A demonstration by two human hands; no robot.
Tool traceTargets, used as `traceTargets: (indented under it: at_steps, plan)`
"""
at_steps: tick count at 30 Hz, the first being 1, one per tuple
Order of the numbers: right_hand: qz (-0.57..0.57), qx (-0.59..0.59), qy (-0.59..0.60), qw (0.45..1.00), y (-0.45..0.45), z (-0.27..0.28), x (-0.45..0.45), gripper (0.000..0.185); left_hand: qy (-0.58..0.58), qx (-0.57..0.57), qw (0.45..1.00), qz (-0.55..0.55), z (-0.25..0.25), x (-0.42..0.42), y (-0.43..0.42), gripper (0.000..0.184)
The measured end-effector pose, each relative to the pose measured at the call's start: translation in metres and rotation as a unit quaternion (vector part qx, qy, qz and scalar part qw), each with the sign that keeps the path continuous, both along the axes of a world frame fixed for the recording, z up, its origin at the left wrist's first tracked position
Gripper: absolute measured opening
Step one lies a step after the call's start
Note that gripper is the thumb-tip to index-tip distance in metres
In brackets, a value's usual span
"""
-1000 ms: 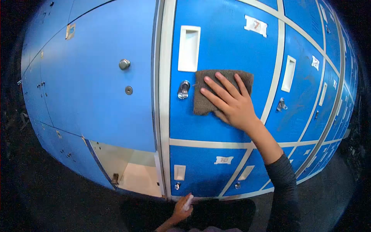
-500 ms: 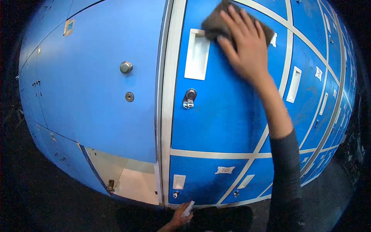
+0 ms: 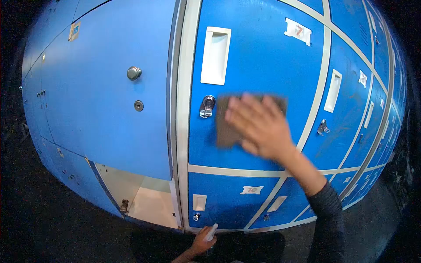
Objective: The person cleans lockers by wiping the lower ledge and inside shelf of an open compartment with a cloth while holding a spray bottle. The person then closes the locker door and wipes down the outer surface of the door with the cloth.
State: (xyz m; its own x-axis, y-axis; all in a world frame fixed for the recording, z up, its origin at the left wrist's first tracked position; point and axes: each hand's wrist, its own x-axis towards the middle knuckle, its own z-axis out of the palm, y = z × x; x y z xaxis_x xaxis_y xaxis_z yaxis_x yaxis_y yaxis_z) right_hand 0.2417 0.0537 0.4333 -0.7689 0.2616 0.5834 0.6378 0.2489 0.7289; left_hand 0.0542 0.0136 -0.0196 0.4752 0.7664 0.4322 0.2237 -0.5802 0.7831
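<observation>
My right hand (image 3: 263, 129), blurred by motion, presses a folded brown cloth (image 3: 226, 125) flat against the blue locker door (image 3: 258, 57) labelled 7. The cloth lies just right of the metal lock (image 3: 207, 106) and below the white recessed handle (image 3: 215, 56). Low in the view, my left hand (image 3: 202, 241) is closed around a small white object (image 3: 212, 232), in front of the bottom edge of the door labelled 10 (image 3: 228, 201). Most of that object is hidden by the fingers.
At the left stands a lighter blue locker door (image 3: 105, 87) with a round knob (image 3: 133, 73). Below it is an open compartment (image 3: 151, 206). More blue lockers (image 3: 351, 96) with locks and handles run off to the right. The floor is dark.
My right hand and the cloth have come down from the top of door 7 to its middle, uncovering the number label. My left hand still holds the white object.
</observation>
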Motion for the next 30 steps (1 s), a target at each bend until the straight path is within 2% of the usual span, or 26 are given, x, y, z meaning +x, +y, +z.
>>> traceTargets:
  at_steps: [2, 5, 7, 8, 11, 13, 15, 18, 19, 21, 24, 25, 28, 30]
  plan:
    - [0.018, 0.087, 0.065, 0.994, 0.005, 0.065, -0.007, 0.066, 0.002, -0.044, 0.999, -0.009, 0.030, -0.003, -0.010, 0.058]
    - [0.036, 0.228, 0.115, 0.966, 0.027, 0.158, -0.012, 0.064, 0.001, -0.061, 0.998, -0.013, 0.021, -0.002, -0.007, 0.057]
    - [-0.052, 0.268, 0.164, 0.948, 0.018, 0.192, -0.029, 0.065, 0.035, -0.066, 0.997, -0.014, 0.038, -0.007, -0.008, 0.056]
    - [-0.035, 0.253, 0.162, 0.953, 0.014, 0.197, -0.035, 0.065, 0.051, -0.070, 0.996, -0.016, 0.043, -0.008, -0.010, 0.055]
    - [0.026, 0.240, 0.161, 0.957, 0.030, 0.187, -0.033, 0.064, 0.018, -0.023, 0.999, 0.017, 0.019, -0.006, -0.007, 0.052]
    - [0.090, 0.222, 0.112, 0.964, 0.036, 0.155, -0.025, 0.065, -0.019, -0.058, 0.998, 0.007, 0.017, -0.005, -0.005, 0.049]
    - [0.091, 0.182, 0.127, 0.971, 0.032, 0.107, -0.023, 0.073, -0.030, -0.071, 0.997, 0.006, 0.019, -0.006, -0.008, 0.047]
    - [0.001, 0.006, 0.096, 0.995, 0.006, 0.011, -0.024, 0.084, -0.021, -0.043, 0.999, 0.013, 0.026, -0.006, -0.011, 0.046]
    - [-0.004, -0.058, 0.049, 0.997, 0.005, -0.020, -0.020, 0.079, -0.026, -0.027, 0.999, 0.016, 0.028, -0.004, -0.013, 0.047]
    - [0.032, -0.096, -0.065, 0.993, 0.008, -0.085, -0.002, 0.072, -0.028, 0.007, 0.999, 0.019, 0.037, -0.003, -0.017, 0.049]
    - [0.030, -0.077, -0.109, 0.991, -0.004, -0.087, 0.010, 0.067, -0.009, 0.045, 0.999, 0.022, 0.046, -0.003, -0.018, 0.052]
    - [0.019, -0.041, -0.070, 0.997, -0.002, -0.076, 0.013, 0.069, 0.004, 0.043, 0.999, 0.026, 0.041, -0.002, -0.017, 0.053]
    - [-0.005, 0.014, 0.091, 0.996, -0.007, 0.005, 0.017, 0.075, 0.000, 0.029, 0.999, 0.027, 0.028, 0.002, -0.011, 0.054]
    - [0.025, 0.140, 0.140, 0.980, 0.004, 0.064, 0.030, 0.071, 0.009, 0.007, 1.000, 0.027, 0.022, 0.003, -0.008, 0.053]
